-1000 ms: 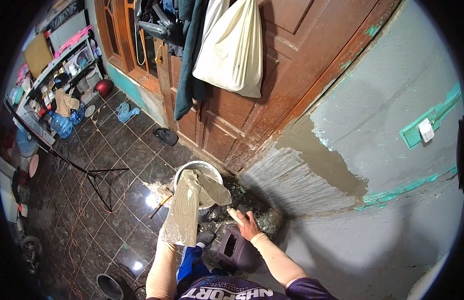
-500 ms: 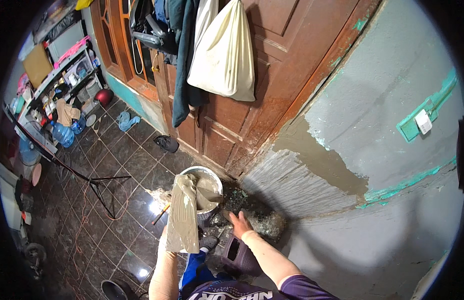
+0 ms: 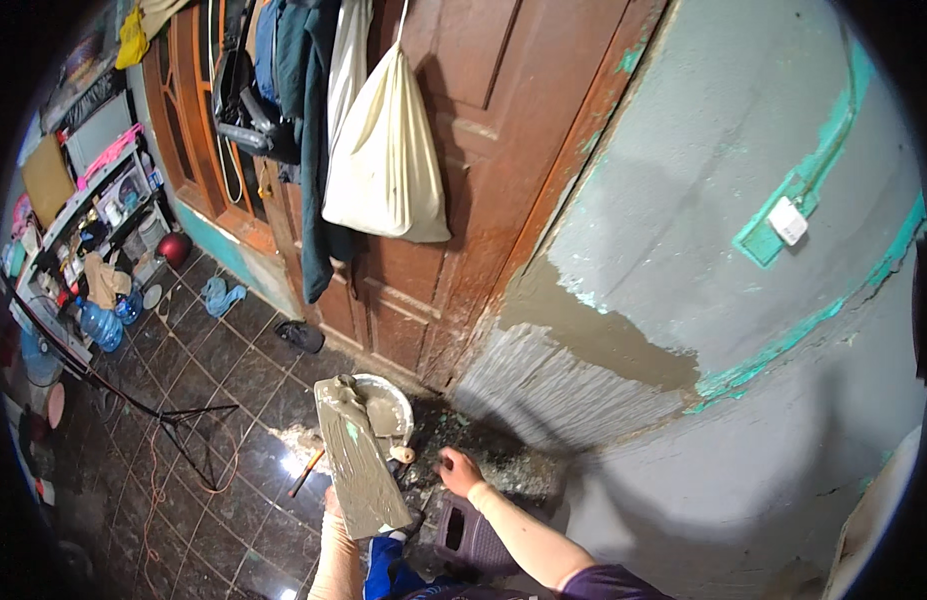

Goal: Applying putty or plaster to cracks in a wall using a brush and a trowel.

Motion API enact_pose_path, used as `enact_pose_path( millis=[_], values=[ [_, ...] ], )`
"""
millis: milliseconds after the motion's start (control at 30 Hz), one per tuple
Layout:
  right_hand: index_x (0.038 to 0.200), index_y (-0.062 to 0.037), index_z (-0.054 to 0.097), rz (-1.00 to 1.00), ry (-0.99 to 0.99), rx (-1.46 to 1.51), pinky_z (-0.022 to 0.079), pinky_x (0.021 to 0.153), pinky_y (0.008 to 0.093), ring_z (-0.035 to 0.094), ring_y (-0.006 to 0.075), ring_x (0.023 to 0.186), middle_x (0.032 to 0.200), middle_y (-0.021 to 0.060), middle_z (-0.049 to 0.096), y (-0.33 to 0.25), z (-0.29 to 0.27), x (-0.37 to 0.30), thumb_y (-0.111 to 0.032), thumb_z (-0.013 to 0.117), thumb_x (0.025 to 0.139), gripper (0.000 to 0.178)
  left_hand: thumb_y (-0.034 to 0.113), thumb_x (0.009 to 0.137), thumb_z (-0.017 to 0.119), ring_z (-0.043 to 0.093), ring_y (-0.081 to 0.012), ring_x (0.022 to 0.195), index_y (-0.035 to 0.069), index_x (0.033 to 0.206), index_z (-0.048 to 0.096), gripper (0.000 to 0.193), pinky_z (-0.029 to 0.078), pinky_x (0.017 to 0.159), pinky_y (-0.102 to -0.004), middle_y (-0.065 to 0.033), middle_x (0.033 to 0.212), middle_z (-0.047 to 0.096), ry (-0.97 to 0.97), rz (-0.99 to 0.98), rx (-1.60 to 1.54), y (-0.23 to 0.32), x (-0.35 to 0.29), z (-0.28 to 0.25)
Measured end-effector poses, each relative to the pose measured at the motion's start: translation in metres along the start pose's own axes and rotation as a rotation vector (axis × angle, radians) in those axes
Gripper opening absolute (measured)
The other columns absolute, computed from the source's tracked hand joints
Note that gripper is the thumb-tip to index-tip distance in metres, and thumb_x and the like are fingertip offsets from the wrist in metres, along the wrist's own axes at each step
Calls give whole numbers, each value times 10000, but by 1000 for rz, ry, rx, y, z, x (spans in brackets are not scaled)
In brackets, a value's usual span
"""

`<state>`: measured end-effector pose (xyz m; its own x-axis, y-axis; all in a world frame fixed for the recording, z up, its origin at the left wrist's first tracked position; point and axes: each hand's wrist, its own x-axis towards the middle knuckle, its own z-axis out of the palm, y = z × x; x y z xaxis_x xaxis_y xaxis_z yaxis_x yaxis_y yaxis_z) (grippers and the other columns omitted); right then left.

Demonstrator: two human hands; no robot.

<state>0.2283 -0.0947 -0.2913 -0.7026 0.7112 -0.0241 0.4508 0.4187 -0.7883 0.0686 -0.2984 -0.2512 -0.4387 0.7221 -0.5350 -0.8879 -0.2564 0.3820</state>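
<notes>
My left hand (image 3: 332,502) is closed on a long flat mortar board (image 3: 358,475) coated with wet grey-brown mortar; the board hides most of its fingers. The board's far end overlaps a round bucket (image 3: 408,405) with mortar inside. By the bucket's near rim, a light wooden handle (image 3: 402,454) sticks out beside the board; what it belongs to is hidden. My right hand (image 3: 460,471) hovers right of that handle, apart from it, fingers loosely curled with a gap to the thumb and nothing visible in them. Beyond to the right, fresh mortar (image 3: 603,330) covers a wall strip above a ridged grey patch (image 3: 573,395).
A purple plastic stool (image 3: 478,545) stands below my right forearm. Left of the board lies an orange-handled tool (image 3: 306,472). A tripod (image 3: 173,415) with a cable occupies the tiled floor at left. A cream bag (image 3: 393,160) hangs on the wooden door (image 3: 483,190).
The view has shifted, moving the scene left. The mortar board has tilted, its near end swinging right. The wooden handle now shows by the bucket. My right hand's fingers are more curled.
</notes>
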Motion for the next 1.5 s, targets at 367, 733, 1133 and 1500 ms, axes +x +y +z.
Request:
enact_pose_path(
  millis=[367,733,1133,1500],
  values=[
    [823,-7,642,490,4,205,504,600,317,633,172,672,742,114,651,70,-137,-143,-234,653,812,228,265,907,441,611,-260,901,20,1128,560,351,498,806,-361,-112,1021,624,-165,-19,67,-98,63,75],
    [1093,-9,550,526,334,971,521,616,311,611,176,705,842,78,608,50,-242,-186,-170,570,886,263,198,937,351,598,-266,950,7,1146,546,344,483,835,-383,-136,1078,610,-278,-102,86,-156,87,215],
    [1159,2,497,614,456,835,537,606,329,620,215,700,854,136,597,43,-257,-159,-103,548,873,309,24,934,367,527,-207,1012,30,1264,467,345,419,910,-332,-78,1164,554,-248,108,-19,-238,218,298],
    [1182,25,477,781,575,787,552,614,341,629,247,722,892,172,595,44,-266,-166,-100,522,867,342,18,912,445,540,-174,875,11,1258,449,346,452,837,-299,-63,1021,558,-221,209,-131,-269,237,343]
  ],
)
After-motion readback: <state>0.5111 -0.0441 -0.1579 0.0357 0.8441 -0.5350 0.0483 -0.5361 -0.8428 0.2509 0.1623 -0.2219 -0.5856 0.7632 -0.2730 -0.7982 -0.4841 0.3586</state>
